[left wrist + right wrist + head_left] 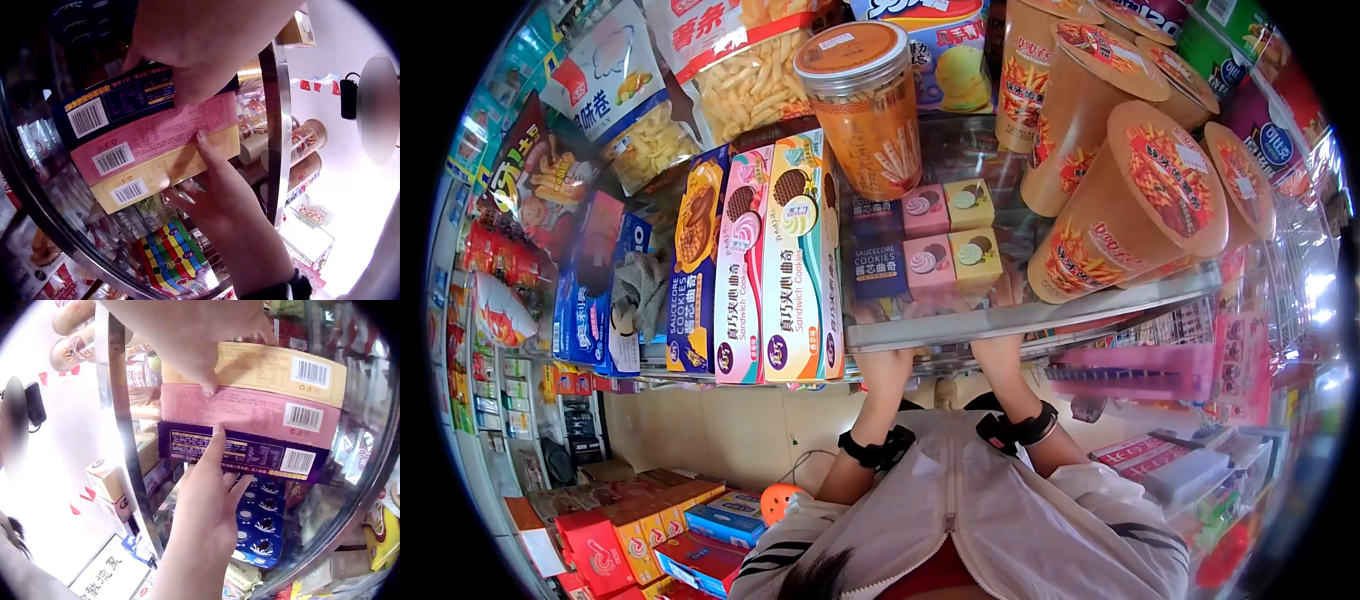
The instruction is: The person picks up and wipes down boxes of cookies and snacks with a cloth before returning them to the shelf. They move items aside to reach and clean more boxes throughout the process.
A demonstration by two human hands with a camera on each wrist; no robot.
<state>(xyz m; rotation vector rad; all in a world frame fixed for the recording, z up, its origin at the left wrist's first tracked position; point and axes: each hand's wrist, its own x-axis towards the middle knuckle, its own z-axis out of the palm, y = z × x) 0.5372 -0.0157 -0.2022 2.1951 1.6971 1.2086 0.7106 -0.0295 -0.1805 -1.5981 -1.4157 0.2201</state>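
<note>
Blue, pink and yellow cookie boxes stand side by side in the head view (928, 265), their printed ends showing. In the left wrist view my left hand (194, 53) grips the dark blue box (125, 109) side, and my right hand (219, 190) holds the yellow box (169, 169) side. The right wrist view shows my right hand (200, 340) over the yellow box (250, 365) and my left hand (209, 494) at the dark blue side. Both thumbs touch the pink box (219, 409). The shelf edge partly hides my hands in the head view.
A clear shelf edge (1040, 315) crosses above my wrists. Tall cookie boxes (797, 260) stand left of the small ones, a lidded orange tub (865, 120) behind them, and several paper snack cups (1135, 200) to the right. Cartons (630, 530) are stacked at lower left.
</note>
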